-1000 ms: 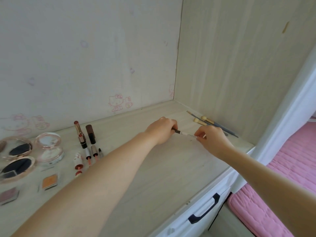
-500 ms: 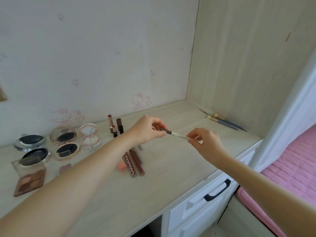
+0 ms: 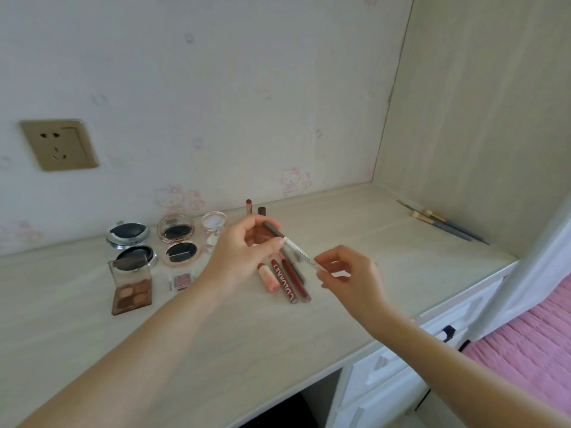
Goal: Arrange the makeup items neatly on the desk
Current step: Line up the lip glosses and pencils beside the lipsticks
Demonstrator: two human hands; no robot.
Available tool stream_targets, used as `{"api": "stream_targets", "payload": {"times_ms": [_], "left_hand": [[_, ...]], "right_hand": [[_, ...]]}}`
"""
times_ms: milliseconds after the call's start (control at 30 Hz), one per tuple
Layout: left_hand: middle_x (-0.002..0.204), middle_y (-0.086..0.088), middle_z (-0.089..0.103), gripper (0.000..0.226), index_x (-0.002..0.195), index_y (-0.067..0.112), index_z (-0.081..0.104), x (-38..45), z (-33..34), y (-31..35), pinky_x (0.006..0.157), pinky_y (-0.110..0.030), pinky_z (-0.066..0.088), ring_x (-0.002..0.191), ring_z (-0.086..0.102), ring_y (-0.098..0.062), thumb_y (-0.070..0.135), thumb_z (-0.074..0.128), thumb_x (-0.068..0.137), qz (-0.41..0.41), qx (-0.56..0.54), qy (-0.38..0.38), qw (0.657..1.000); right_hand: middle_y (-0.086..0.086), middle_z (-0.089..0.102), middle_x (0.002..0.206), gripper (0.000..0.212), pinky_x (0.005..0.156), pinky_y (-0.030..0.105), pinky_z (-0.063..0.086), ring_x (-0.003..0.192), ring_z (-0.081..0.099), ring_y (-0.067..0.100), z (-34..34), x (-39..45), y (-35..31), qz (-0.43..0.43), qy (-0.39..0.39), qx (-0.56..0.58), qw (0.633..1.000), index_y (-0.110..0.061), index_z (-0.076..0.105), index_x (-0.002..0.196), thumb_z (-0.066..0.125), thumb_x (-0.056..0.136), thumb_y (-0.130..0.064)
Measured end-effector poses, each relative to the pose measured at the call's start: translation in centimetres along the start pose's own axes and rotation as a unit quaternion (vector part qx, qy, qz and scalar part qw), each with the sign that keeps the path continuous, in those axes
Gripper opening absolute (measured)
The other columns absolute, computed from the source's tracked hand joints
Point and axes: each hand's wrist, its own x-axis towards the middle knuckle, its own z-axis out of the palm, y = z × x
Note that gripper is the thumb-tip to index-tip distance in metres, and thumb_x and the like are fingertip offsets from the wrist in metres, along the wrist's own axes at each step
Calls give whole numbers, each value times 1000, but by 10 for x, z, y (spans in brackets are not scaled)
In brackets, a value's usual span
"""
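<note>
Both hands are now carrying the pencil (image 3: 285,242) leftward, away from the far right corner where they were a second ago, and are holding it above the lip products (image 3: 285,278) lying mid-desk. The brushes (image 3: 445,222) are staying by the right wall, now well apart from the hands. The left hand (image 3: 244,251) is pinching the pencil's dark far end between thumb and fingers; the right hand (image 3: 346,273) is pinching its clear near end. The pencil is slanting between them, off the desk (image 3: 355,242). Left of the hands, round compacts (image 3: 173,239) and an open eyeshadow palette (image 3: 131,285) are sitting on the pale wood-grain desk. A wall socket (image 3: 58,145) is showing far left; white drawers (image 3: 395,378) and pink bedding (image 3: 531,344) are lying at right.
</note>
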Motion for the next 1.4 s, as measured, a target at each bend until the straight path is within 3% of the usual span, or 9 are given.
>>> {"api": "stream_targets", "payload": {"times_ms": [267, 433, 533, 667, 800, 1000, 1167, 1267, 1400], "left_hand": [[90, -4, 75, 12, 98, 12, 71, -26, -26, -4, 72, -19, 55, 86, 71, -16, 10, 64, 88, -34, -100, 50, 993], [86, -5, 75, 10, 94, 12, 71, -38, -47, -8, 68, -20, 56, 83, 72, -17, 10, 62, 90, -20, -39, 32, 999], [83, -7, 74, 9, 91, 15, 72, -41, -59, -12, 71, -27, 58, 82, 72, -21, 11, 64, 88, -17, -10, 52, 998], [75, -1, 71, 13, 84, 27, 72, -46, -72, -16, 66, -22, 56, 70, 70, -17, 16, 67, 87, 3, 21, 90, 996], [73, 16, 65, 16, 82, 36, 67, -56, -85, -26, 62, -17, 50, 69, 61, -5, 21, 67, 87, 49, 193, 117, 973], [93, 11, 60, 10, 97, 17, 68, -79, -91, -45, 66, -34, 53, 80, 64, -7, 18, 68, 87, 144, 415, 70, 895], [90, 4, 62, 11, 94, 15, 71, -89, -91, -54, 65, -31, 53, 81, 64, -16, 15, 72, 83, 157, 465, 61, 869], [88, 6, 65, 13, 93, 17, 73, -94, -89, -56, 64, -25, 52, 80, 65, -13, 18, 76, 80, 138, 460, 66, 875], [83, 6, 66, 12, 88, 16, 74, -97, -88, -56, 61, -19, 48, 77, 65, -11, 19, 79, 77, 131, 463, 70, 874]], "right_hand": [[-5, 68, 77, 21, 57, 23, 54, 71, 65, 13, 68, -8, -24, 59, -56, 136, 987, -24, 66, 77, 79, 73, -8], [-3, 68, 79, 19, 64, 33, 60, 72, 69, 15, 102, -20, -35, 67, -95, 146, 982, -17, 64, 78, 80, 73, -8], [11, 65, 92, 16, 63, 29, 59, 75, 70, 17, 115, -23, -41, 71, -109, 169, 977, -14, 65, 80, 78, 74, -7], [4, 72, 78, 14, 66, 27, 58, 78, 70, 18, 126, -25, -45, 61, -158, 183, 968, -19, 66, 81, 72, 80, -7], [-5, 69, 79, 15, 66, 28, 58, 80, 66, 14, 126, -23, -41, 35, -145, 136, 979, -22, 66, 89, 71, 82, -10], [-16, 61, 90, 29, 71, 20, 53, 85, 61, 3, 123, -18, -33, -26, -136, 43, 989, -36, 61, 110, 69, 85, -22], [-28, 53, 86, 17, 89, 24, 42, 85, 49, -7, 124, -19, -27, -166, -112, -96, 975, -19, 68, 106, 64, 90, -22], [-8, 65, 91, 15, 85, 6, 33, 81, 46, -6, 123, -21, -26, -217, -112, -135, 960, -15, 71, 103, 63, 92, -18], [-1, 69, 90, 13, 78, 24, 44, 87, 61, 17, 122, -23, -26, -252, -116, -172, 945, -11, 73, 99, 65, 89, -12]]}}
